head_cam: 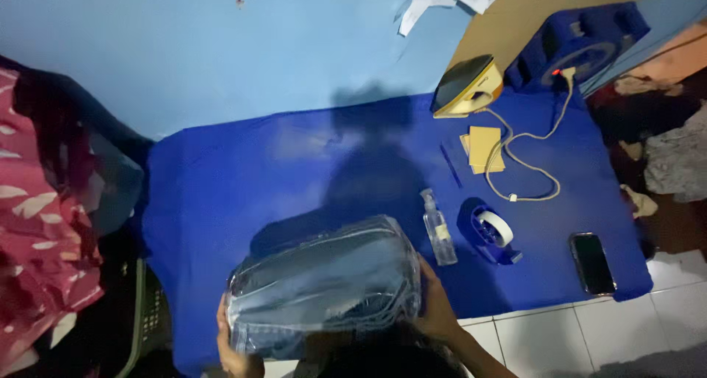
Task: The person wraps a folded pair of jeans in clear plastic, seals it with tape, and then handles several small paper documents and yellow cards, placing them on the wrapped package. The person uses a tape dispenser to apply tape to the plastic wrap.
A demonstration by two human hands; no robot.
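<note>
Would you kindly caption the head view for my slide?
Both hands, left and right, grip a clear bag of folded denim over a blue cloth.

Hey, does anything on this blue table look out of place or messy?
Mostly tidy. The iron stands tipped up on its heel at the far edge, its cord trailing in loops across the cloth. Both hands, left and right, hold a plastic-wrapped bundle. Nothing spilled.

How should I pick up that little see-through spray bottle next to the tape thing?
Probably best to grip the spray bottle around its clear middle, coming down from above. It lies flat on the blue cloth, its sides free, with a gap between it and the tape dispenser. The cap end looks narrow and slippery.
</note>
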